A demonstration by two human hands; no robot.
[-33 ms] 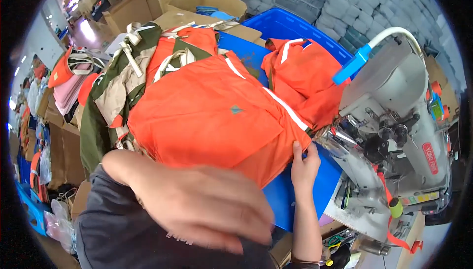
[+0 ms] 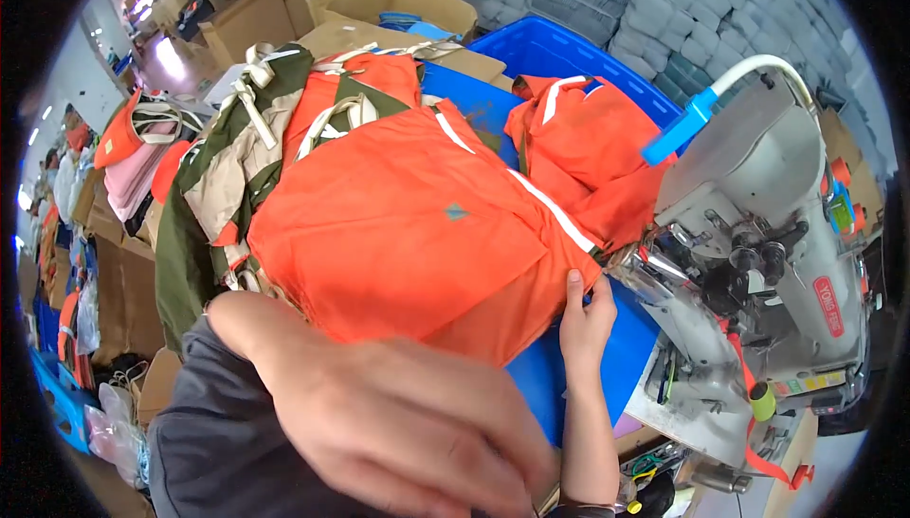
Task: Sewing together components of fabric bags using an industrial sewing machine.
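A large orange fabric piece [image 2: 389,224] with white strips and a small green diamond lies over olive and beige cloth [image 2: 213,196] with pale straps. My right hand [image 2: 586,324] pinches its lower right corner, just left of the sewing machine [image 2: 758,167]. My left hand [image 2: 408,414] is large in the foreground, below the orange fabric, fingers bent and smeared by motion; I cannot tell whether anything is in them. Beneath the fabric shows a blue board [image 2: 626,338]. A second orange bundle [image 2: 588,158] lies behind, beside the machine's blue-tipped lamp [image 2: 678,129].
A blue crate [image 2: 507,39] stands behind the bundle. Cardboard boxes [image 2: 237,25] fill the back left, with piled goods [image 2: 133,167] along the left. Stacked grey-white bundles [image 2: 664,6] line the back right. Tools [image 2: 654,461] and a red strap [image 2: 768,466] are at lower right.
My left hand has shifted down and to the right. My right hand stays on the fabric's corner.
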